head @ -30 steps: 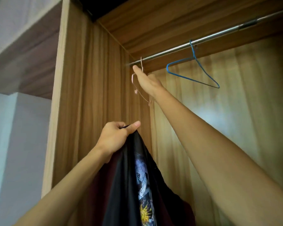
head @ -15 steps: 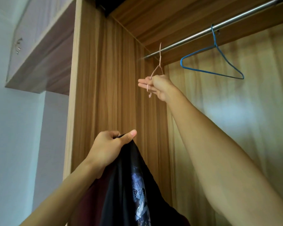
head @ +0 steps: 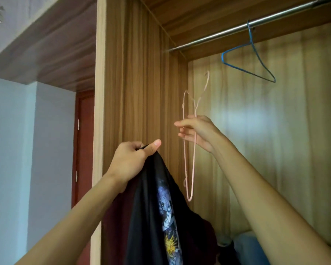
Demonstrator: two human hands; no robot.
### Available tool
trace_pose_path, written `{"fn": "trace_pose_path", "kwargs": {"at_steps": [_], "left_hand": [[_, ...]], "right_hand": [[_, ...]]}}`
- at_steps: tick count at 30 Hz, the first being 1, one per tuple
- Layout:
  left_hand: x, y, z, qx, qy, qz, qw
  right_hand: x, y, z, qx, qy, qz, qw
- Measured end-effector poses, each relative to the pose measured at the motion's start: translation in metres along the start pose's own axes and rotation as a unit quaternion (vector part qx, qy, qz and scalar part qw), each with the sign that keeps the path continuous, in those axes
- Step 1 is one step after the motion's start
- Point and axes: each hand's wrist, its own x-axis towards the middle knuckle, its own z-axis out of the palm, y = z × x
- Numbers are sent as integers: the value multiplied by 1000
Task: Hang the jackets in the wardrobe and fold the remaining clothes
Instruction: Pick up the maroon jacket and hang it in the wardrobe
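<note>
Left hand (head: 130, 161) clenched on jacket (head: 147, 217) collar, I pinch the hanger (head: 193, 165) beside it with my right hand (head: 199, 131), ready to thread.

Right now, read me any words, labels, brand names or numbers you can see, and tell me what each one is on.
No readable text anywhere.
The print on the black garment: a yellow sun and bluish-white shapes; any lettering is too blurred to read.
The pink hanger, blue hanger and wardrobe: no markings visible.
</note>
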Motion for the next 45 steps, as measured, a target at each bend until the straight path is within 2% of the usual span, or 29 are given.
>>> {"fn": "trace_pose_path", "kwargs": {"at_steps": [5, 11, 19, 25, 31, 40, 45], "left_hand": [[-27, 0, -25, -19, -26, -12, 999], [-71, -13, -37, -38, -77, -45, 995], [-133, -61, -32, -20, -135, -133, 982], [-175, -64, -24, -32, -165, -211, 963], [-205, -40, -7, -38, -196, -187, 962], [-251, -8, 15, 14, -212, -173, 962], [-278, 9, 41, -11, -220, -186, 957]], "right_hand": [[-31, 40, 0, -139, 167, 54, 975], [-136, 52, -4, -210, 222, 41, 951], [-319, 3, -12, -244, 120, 57, 961], [-412, -9, -17, -276, 83, 119, 950], [-438, 11, -21, -279, 32, 168, 945], [-471, -12, -41, -388, -45, 126, 912], [-482, 17, -43, -384, -48, 105, 916]]}}
